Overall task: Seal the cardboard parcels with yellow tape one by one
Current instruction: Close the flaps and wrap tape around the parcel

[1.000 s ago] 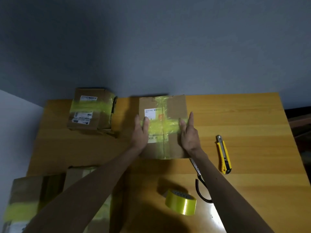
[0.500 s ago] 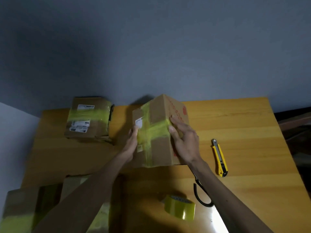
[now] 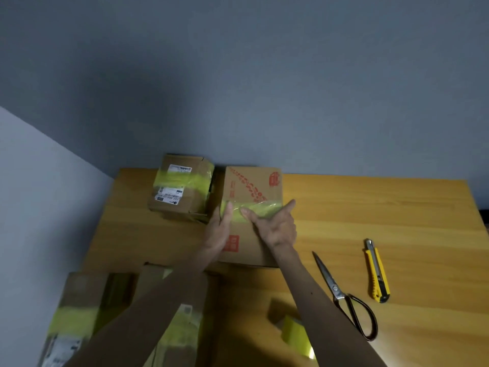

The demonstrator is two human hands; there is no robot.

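Centrally, the parcel [image 3: 251, 186] lay flat on the counter [image 3: 370, 207], long axis running up the frame (yellow tape [image 3: 264, 207] crossing it sideways); left hand [image 3: 221, 229] and right hand [image 3: 276, 227], fingers straight, pressed that tape.

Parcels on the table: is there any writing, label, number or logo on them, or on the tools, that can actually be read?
No text is clear enough to quote.
Middle parcel: red square stamps and red print, too blurred.
Far parcel: white shipping labels with barcodes, too small.
Near-left parcel: white label, blurred.
Utility knife and scissors: no markings visible.
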